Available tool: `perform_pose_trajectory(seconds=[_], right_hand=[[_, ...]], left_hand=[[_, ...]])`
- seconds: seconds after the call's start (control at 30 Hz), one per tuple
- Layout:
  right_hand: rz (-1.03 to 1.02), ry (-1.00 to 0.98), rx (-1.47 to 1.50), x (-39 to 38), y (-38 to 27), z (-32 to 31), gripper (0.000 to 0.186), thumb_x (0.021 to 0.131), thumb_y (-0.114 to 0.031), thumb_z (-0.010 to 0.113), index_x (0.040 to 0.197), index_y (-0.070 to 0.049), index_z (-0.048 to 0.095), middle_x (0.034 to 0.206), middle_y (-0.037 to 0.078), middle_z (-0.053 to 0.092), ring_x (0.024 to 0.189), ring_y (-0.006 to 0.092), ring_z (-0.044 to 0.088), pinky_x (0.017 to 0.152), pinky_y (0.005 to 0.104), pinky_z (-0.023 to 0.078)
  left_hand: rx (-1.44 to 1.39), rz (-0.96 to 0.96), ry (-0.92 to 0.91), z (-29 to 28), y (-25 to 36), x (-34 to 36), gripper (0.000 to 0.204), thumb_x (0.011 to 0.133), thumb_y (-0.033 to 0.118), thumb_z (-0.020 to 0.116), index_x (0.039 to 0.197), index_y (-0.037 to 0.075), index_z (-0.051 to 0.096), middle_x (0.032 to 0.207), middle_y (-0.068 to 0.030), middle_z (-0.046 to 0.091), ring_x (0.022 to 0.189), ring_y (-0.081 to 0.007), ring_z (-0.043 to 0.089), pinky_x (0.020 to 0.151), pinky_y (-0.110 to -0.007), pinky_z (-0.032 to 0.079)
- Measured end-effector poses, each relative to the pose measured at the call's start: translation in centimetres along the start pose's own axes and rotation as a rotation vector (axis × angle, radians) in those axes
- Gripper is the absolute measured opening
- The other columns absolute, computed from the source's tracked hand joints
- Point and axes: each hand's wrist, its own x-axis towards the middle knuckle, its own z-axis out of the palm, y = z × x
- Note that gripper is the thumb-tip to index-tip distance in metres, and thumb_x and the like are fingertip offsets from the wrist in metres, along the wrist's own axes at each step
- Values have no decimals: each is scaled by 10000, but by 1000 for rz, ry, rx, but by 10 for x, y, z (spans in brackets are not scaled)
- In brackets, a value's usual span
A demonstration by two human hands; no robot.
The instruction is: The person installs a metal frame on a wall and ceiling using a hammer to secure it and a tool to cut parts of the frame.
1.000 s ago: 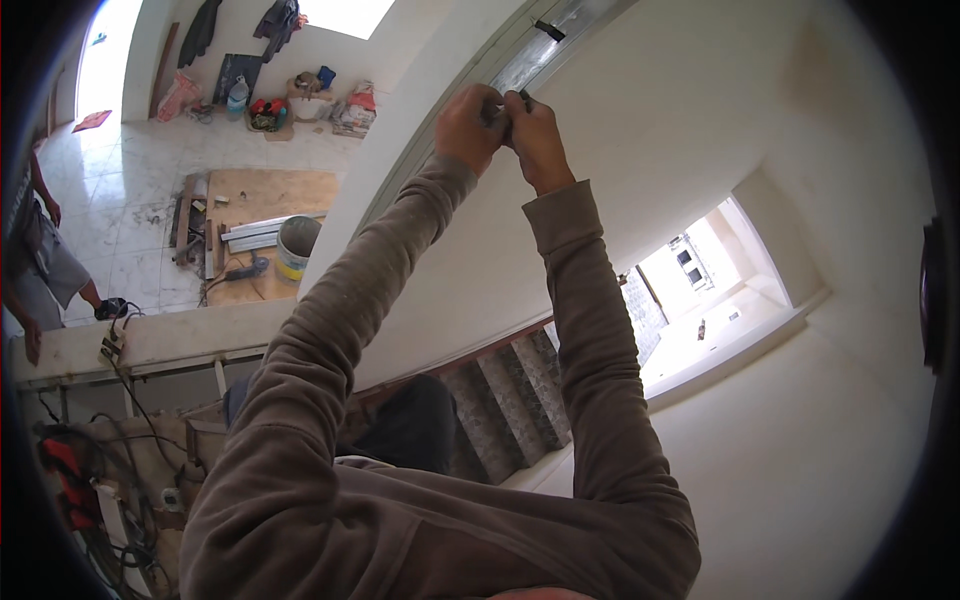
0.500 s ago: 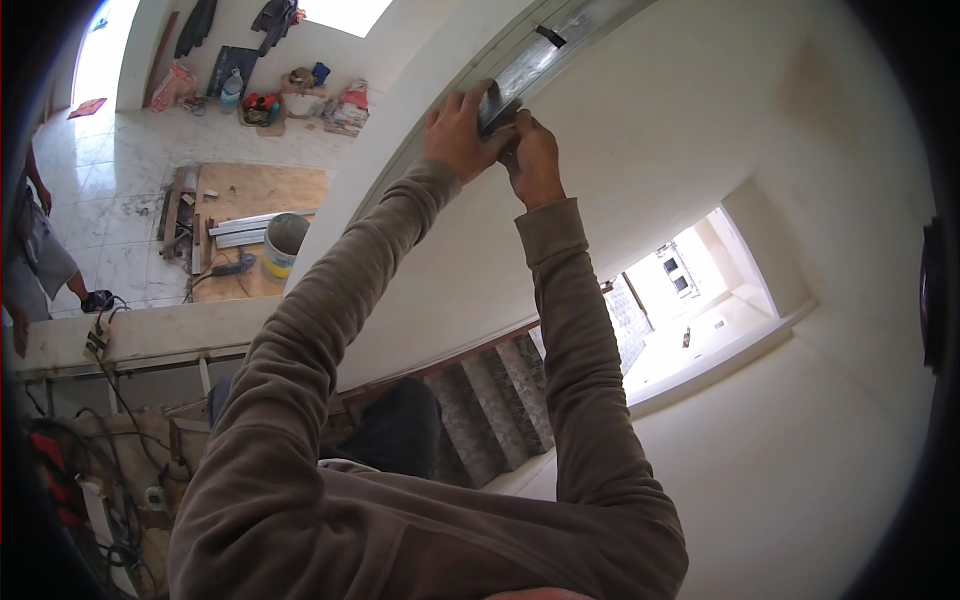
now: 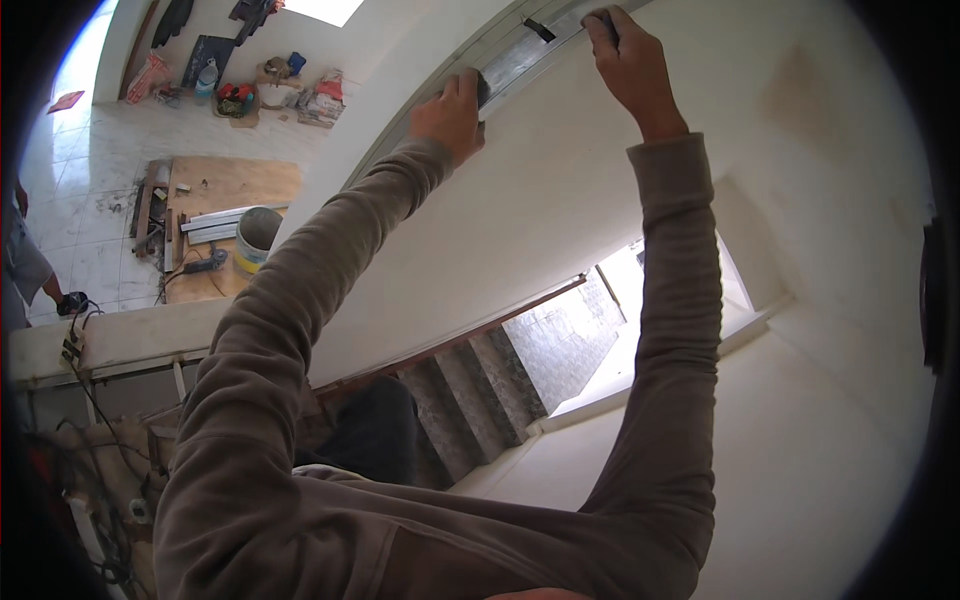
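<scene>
Overhead, a shiny metal rail (image 3: pixel 520 55) runs along the top edge of a white wall, with a short black piece (image 3: pixel 538 29) sticking out from it. My left hand (image 3: pixel 448 120) is closed at the rail's lower part, around a small dark piece (image 3: pixel 483 90) that shows past the fingers; its full shape is hidden. Farther up and to the right, my right hand (image 3: pixel 630 65) has its fingers curled over the rail's edge. Whether something small lies under those fingers is hidden.
Stairs (image 3: pixel 470 390) descend below me beside a bright window opening (image 3: pixel 640 290). On the lower left floor lie a wooden board (image 3: pixel 240 180), a bucket (image 3: pixel 258 235), metal strips (image 3: pixel 215 222) and a power tool (image 3: pixel 205 262). Another person's leg (image 3: pixel 45 280) shows at left; cables hang nearby.
My right hand has left the dark piece beside my left hand and moved up and right along the rail. My left hand has shifted slightly left, staying at the dark piece.
</scene>
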Motion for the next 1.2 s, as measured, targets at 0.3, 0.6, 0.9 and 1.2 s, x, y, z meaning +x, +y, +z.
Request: perform_pose_trajectory(seconds=[0.3,0.6,0.9,1.2], right_hand=[[-5,-618,-586,64,-12,-3,293,1006,-274,571,1072,-4,664,1006,161,710,887,288,672,812,395,529],[59,-725,-595,84,-21,8,298,833,-247,729,714,-14,587,622,76,551,564,197,484,556,378,415],[81,-152,-287,87,24,11,313,962,-275,577,864,17,627,770,104,622,698,221,549,678,382,460],[-147,-109,-282,72,-10,-12,262,977,-194,544,1008,33,670,980,155,721,873,249,655,824,352,504]], left_hand=[[-150,16,140,5,-4,-12,644,774,136,733,1337,134,421,1191,-150,582,995,-379,668,806,-477,555],[-88,8,29,-4,-5,-14,628,766,134,736,1313,123,428,1148,-148,591,934,-373,690,734,-473,573],[-132,45,58,-11,4,-6,690,757,147,747,1360,111,413,1182,-163,587,926,-389,688,760,-481,575],[-121,22,68,-3,-5,-9,751,768,45,702,1437,117,369,1184,-175,530,1063,-393,627,862,-476,552]])
